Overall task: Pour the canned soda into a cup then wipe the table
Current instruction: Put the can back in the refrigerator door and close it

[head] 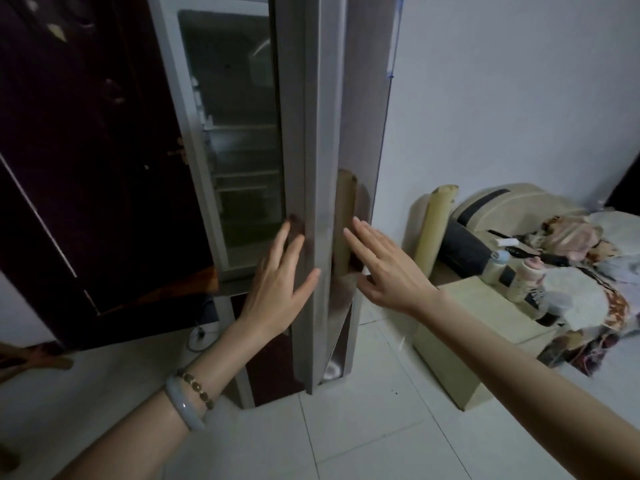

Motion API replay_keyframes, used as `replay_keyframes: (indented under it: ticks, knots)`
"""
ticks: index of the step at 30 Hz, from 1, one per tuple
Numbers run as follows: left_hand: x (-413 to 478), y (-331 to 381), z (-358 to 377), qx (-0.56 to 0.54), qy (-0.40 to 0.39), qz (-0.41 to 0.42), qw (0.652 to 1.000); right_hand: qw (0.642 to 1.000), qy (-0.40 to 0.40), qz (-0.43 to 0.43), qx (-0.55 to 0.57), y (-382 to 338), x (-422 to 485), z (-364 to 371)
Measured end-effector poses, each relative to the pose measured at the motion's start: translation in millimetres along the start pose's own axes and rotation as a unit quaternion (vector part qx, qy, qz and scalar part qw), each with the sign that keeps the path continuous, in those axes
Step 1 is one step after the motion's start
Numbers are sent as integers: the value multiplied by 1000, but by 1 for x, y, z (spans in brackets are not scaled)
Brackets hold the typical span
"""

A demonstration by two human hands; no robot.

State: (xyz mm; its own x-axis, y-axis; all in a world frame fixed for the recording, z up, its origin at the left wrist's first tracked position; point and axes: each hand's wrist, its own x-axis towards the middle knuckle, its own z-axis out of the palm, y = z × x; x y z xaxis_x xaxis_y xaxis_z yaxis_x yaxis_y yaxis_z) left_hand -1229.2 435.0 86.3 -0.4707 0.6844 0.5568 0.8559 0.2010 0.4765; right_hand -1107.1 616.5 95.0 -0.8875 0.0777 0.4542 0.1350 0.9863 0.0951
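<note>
We see the left hand (277,289) laid flat against the edge of the open fridge door (322,133), its grip open and fingers straight. The right hand (384,271), its grip also open and holding nothing, is stretched out beside the door's outer face. Dim fridge shelves (242,174) show behind. We cannot tell where the soda can is.

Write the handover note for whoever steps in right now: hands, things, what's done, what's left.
Left hand: open, fingers straight, on the inner side of the fridge door.
Right hand: open, at the door's outer side; contact unclear.
Fridge: open, shelves visible.
Can, cup and table: none in view.
Done: nothing that shows.
Left: get the can, pour it into a cup, wipe the table.
</note>
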Motion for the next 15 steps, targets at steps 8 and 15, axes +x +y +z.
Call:
replay_keyframes:
  ticks: [8, 15]
  knots:
    - [20, -66, -24, 33, 86, -88, 992, 990, 25, -134, -26, -11, 89, 39]
    - [47, -120, -41, 21, 146, -146, 978, 976, 26, -211, -50, -18, 163, 72]
